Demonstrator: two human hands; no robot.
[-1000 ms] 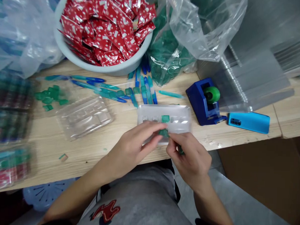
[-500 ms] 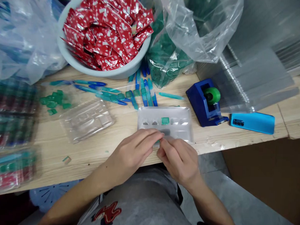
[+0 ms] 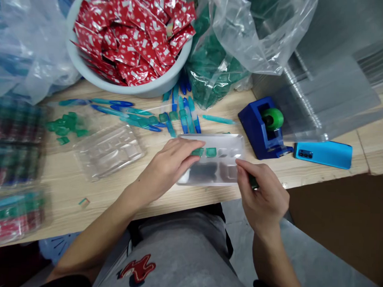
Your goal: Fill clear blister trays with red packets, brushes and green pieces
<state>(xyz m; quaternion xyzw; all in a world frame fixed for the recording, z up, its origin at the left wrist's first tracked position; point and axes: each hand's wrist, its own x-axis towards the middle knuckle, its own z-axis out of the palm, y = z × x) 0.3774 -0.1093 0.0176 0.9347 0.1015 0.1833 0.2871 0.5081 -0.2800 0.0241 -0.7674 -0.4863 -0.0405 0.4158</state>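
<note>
A clear plastic blister tray (image 3: 224, 140) lies in front of me, with one translucent green cube (image 3: 211, 152) in a small upper compartment. My left hand (image 3: 167, 161) reaches over the tray's left end. Its thumb and fingers are closed around a second green cube (image 3: 197, 152) at the compartment left of the first. Beside the tray's right end, my right hand (image 3: 263, 194) is curled, thumb against forefinger. A dark green piece (image 3: 253, 182) shows inside its palm; probably another cube, mostly hidden by the fingers.
Another clear tray (image 3: 109, 153) and loose green cubes (image 3: 68, 124) lie left. Pens (image 3: 184, 114) spread behind, below a bowl (image 3: 124, 89) of red packets and a bag of green pieces (image 3: 212, 77). A blue tape dispenser (image 3: 257, 133) and phone (image 3: 324, 154) are right; filled packs (image 3: 16, 217) far left.
My hands were together over the tray's front edge and have moved apart. The left went up to the upper compartments with a green cube; the right drew away to the right.
</note>
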